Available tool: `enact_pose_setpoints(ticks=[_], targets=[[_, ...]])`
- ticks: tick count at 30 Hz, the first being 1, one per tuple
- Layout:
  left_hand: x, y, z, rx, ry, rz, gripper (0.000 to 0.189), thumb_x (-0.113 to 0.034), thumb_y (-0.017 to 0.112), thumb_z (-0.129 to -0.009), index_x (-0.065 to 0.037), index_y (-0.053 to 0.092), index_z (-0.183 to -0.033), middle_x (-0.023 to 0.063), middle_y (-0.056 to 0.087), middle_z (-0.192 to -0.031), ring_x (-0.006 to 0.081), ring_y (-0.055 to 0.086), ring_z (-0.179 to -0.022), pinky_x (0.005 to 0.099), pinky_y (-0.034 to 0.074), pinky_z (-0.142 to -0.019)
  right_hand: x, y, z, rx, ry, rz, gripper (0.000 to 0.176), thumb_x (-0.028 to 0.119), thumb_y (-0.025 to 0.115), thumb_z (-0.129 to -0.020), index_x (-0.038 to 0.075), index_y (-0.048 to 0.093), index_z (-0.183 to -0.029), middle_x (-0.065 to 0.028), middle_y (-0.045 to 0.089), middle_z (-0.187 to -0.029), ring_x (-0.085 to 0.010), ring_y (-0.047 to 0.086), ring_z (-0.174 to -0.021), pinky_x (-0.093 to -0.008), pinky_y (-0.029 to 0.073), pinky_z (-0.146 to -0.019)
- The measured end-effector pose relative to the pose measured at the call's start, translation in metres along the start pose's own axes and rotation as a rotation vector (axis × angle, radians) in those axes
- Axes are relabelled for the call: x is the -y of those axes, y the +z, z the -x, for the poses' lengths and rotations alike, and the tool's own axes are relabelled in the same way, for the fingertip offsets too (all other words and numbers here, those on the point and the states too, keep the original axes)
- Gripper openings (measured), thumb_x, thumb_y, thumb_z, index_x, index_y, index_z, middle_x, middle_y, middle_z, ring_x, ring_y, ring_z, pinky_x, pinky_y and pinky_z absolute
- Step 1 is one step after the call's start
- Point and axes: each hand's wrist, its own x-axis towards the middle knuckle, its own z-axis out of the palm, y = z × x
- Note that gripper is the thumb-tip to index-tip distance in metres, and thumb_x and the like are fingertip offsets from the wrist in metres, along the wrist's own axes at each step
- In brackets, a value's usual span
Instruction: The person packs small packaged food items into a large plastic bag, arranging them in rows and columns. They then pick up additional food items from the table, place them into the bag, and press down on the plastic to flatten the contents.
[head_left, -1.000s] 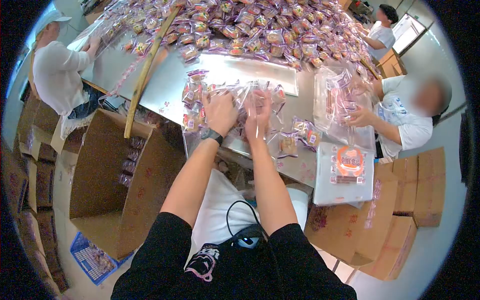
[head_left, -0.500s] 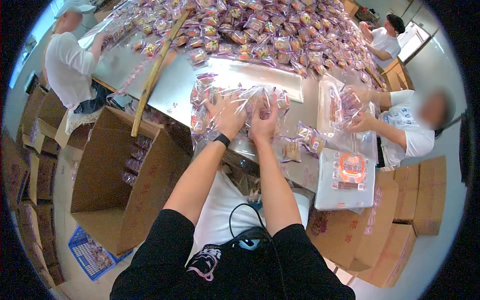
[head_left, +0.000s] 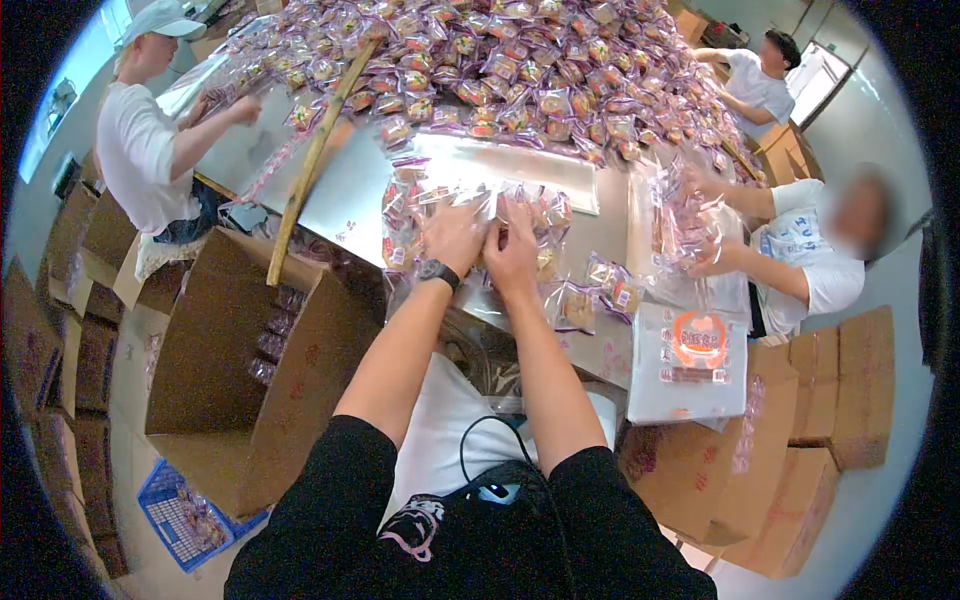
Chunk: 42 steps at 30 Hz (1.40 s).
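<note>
My left hand [head_left: 452, 236], a black watch on its wrist, and my right hand [head_left: 512, 250] are pressed side by side on a clear plastic bag [head_left: 470, 205] filled with small wrapped pastries. Both hands grip the bag's crinkled plastic on the steel table [head_left: 345, 185]. A few loose wrapped pastries [head_left: 600, 285] lie just right of my hands. A big heap of the same wrapped pastries [head_left: 520, 70] covers the far half of the table.
An open cardboard box [head_left: 245, 370] stands left of me, with a long wooden stick [head_left: 310, 165] leaning over it. A stack of flat printed bags [head_left: 695, 365] lies at right. Three other people work around the table. More cartons sit at right and left; a blue crate [head_left: 180, 515] is on the floor.
My hands have drawn closer together on the bag and slid slightly nearer to me. The person at left has reached out over the table. The person at right keeps filling a bag.
</note>
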Motion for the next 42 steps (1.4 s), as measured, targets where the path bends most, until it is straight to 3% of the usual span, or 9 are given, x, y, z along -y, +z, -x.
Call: enact_pose_setpoints(ticks=[6,11,20,23,26,31,35,38,42], targets=[[0.016,0.039,-0.006,0.171,-0.113,-0.054,0.038,-0.033,0.063,-0.089,-0.029,0.074,-0.125,0.0026,0.075,-0.122,0.0276,0.060,-0.130,0.0765,0.012,-0.115,0.009,-0.013,-0.006,0.147,0.203,0.262,0.047,0.028,0.069,-0.092,0.010,0.066,-0.135,-0.0168,0.067,-0.135,-0.0323,0.059,-0.132,-0.0526,0.041,-0.112],[0.006,0.007,-0.003,0.024,-0.021,-0.075,0.037,-0.029,0.060,-0.092,-0.029,0.073,-0.126,0.0031,0.076,-0.120,0.0286,0.059,-0.132,0.0762,0.009,-0.117,0.037,-0.011,-0.028,0.424,0.264,0.649,0.039,0.033,0.059,-0.097,0.016,0.067,-0.132,-0.0103,0.061,-0.143,-0.0264,0.060,-0.128,-0.0653,0.031,-0.113],[0.022,0.013,0.003,0.095,0.106,-0.106,0.042,-0.022,0.056,-0.095,-0.028,0.068,-0.135,0.0017,0.065,-0.142,0.0255,0.048,-0.143,0.0757,0.004,-0.118,-0.001,0.015,-0.023,0.333,-0.023,0.635,0.039,0.027,0.061,-0.090,0.010,0.068,-0.124,-0.0103,0.063,-0.135,-0.0285,0.058,-0.129,-0.0615,0.023,-0.120],[0.041,0.027,0.006,0.006,0.332,-0.222,0.058,-0.028,0.061,-0.096,-0.026,0.049,-0.153,-0.0010,0.056,-0.153,0.0263,0.046,-0.146,0.0785,0.006,-0.115,0.025,-0.022,-0.042,0.700,0.081,0.626,0.063,0.035,0.060,-0.091,0.006,0.055,-0.146,-0.0132,0.050,-0.155,-0.0315,0.054,-0.134,-0.0631,0.021,-0.121],[0.009,-0.005,-0.006,0.349,0.172,-0.216,0.047,-0.023,0.054,-0.098,-0.024,0.060,-0.144,0.0018,0.050,-0.158,0.0245,0.045,-0.146,0.0869,0.010,-0.108,0.017,-0.013,-0.035,0.662,0.030,0.742,0.077,0.038,0.064,-0.087,0.003,0.045,-0.153,-0.0137,0.048,-0.158,-0.0354,0.052,-0.135,-0.0652,0.021,-0.120],[0.008,0.004,-0.009,0.258,0.204,-0.225,0.060,-0.051,0.059,-0.095,-0.023,0.053,-0.148,0.0037,0.061,-0.146,0.0258,0.057,-0.135,0.0847,0.021,-0.105,0.003,-0.025,-0.032,0.452,0.041,0.461,0.053,0.023,0.070,-0.085,0.005,0.061,-0.134,-0.0180,0.063,-0.133,-0.0403,0.055,-0.127,-0.0507,0.035,-0.118],[-0.021,-0.028,-0.029,0.512,0.088,-0.217,0.054,-0.039,0.062,-0.094,-0.021,0.056,-0.144,0.0056,0.064,-0.141,0.0277,0.058,-0.131,0.0735,0.028,-0.109,-0.031,-0.010,-0.024,0.371,0.013,0.610,0.054,0.024,0.079,-0.078,0.008,0.065,-0.127,-0.0159,0.065,-0.128,-0.0372,0.054,-0.129,-0.0489,0.036,-0.116],[0.018,0.023,-0.023,0.259,0.289,-0.298,0.060,-0.046,0.067,-0.092,-0.016,0.057,-0.143,0.0064,0.059,-0.148,0.0277,0.053,-0.139,0.0720,0.028,-0.111,-0.030,-0.016,-0.024,0.392,0.000,0.629,0.049,0.027,0.079,-0.079,0.010,0.067,-0.123,-0.0137,0.066,-0.128,-0.0349,0.054,-0.130,-0.0501,0.034,-0.116],[0.001,0.010,-0.018,0.273,0.267,-0.292,0.053,-0.018,0.055,-0.094,-0.012,0.053,-0.147,0.0095,0.058,-0.148,0.0267,0.048,-0.143,0.0728,0.025,-0.114,-0.023,-0.026,-0.019,0.330,0.028,0.617,0.044,0.036,0.077,-0.082,0.010,0.071,-0.117,-0.0128,0.065,-0.130,-0.0336,0.053,-0.130,-0.0519,0.033,-0.115]])
